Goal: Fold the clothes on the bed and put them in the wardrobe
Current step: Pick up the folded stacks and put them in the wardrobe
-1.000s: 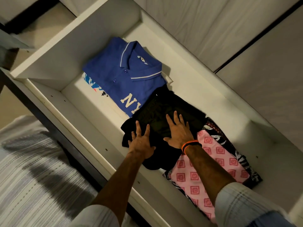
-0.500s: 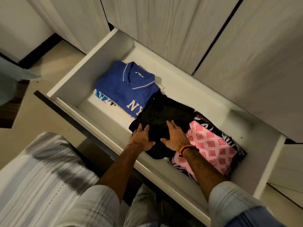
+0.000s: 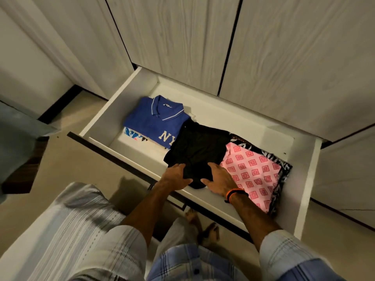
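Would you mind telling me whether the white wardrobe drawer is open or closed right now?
Open: the white wardrobe drawer is pulled out from under the wardrobe doors, and the folded blue polo shirt lies exposed inside.
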Demonstrator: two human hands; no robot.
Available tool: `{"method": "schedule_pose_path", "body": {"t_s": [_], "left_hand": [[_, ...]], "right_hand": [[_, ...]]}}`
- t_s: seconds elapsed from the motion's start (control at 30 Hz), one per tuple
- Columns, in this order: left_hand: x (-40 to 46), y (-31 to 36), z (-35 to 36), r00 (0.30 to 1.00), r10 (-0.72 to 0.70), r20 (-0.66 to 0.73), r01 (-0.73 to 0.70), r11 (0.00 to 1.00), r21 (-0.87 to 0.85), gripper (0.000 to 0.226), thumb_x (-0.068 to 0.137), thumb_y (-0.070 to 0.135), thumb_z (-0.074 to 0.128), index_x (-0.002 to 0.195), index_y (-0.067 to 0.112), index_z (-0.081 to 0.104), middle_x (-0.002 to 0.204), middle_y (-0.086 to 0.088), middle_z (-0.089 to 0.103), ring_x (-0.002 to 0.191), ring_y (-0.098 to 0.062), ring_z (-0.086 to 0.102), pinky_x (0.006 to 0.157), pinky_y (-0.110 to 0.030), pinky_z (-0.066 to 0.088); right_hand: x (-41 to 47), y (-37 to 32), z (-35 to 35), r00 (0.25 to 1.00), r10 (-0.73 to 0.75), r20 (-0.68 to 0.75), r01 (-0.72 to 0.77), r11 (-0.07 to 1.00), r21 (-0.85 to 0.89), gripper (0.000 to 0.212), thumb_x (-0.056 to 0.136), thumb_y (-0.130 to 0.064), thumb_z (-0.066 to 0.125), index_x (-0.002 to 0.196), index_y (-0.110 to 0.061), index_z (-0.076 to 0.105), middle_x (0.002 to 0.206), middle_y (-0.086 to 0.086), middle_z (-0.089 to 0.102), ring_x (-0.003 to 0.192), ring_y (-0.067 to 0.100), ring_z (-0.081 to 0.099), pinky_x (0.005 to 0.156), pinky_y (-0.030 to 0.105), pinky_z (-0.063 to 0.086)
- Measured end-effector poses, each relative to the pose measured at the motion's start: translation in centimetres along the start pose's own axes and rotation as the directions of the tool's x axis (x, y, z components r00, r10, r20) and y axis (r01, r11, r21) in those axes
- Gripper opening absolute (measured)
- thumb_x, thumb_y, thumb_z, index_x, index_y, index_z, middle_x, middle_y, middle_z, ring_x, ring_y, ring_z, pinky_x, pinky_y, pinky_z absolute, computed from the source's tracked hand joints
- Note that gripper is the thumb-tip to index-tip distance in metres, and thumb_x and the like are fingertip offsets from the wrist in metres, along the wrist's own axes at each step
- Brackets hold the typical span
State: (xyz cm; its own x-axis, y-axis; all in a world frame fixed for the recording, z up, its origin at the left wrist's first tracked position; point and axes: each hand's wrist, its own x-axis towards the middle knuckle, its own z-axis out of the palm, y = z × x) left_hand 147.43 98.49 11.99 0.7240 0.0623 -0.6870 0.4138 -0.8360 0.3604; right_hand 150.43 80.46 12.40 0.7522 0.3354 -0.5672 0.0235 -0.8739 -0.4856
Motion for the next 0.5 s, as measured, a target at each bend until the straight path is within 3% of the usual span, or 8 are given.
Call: {"method": "schedule_pose_path", "body": {"t_s": [0.33, 0.5], "left_hand": [[-0.9, -2.1, -1.2, 0.992, 0.094, 0.078, -0.105, 0.984, 0.146, 0.075, 0.091, 0.043, 0.063, 0.151, 0.014, 0.029, 0.153, -0.012, 0.036, 0.140, -0.030, 0.036, 0.114, -0.044, 0.034], [0.2, -4.4, -2.6, 0.980, 0.170, 0.106, -0.190, 0.956, 0.223, 0.071, 0.092, 0.043, 0.062, 0.150, 0.016, 0.033, 0.150, -0.012, 0.041, 0.136, -0.030, 0.041, 0.112, -0.043, 0.037]], "right_hand": [[-4.1, -0.6, 3.7, 0.993, 0.113, -0.035, -0.110, 0.991, 0.075, 0.070, 0.095, -0.039, 0.059, 0.152, -0.012, 0.028, 0.152, 0.013, 0.040, 0.139, 0.030, 0.039, 0.114, 0.043, 0.035], [-4.2, -2.6, 5.1, 0.972, 0.198, -0.123, -0.185, 0.976, 0.112, 0.068, 0.097, -0.043, 0.056, 0.151, -0.011, 0.030, 0.149, 0.015, 0.043, 0.138, 0.031, 0.040, 0.113, 0.042, 0.035]]}}
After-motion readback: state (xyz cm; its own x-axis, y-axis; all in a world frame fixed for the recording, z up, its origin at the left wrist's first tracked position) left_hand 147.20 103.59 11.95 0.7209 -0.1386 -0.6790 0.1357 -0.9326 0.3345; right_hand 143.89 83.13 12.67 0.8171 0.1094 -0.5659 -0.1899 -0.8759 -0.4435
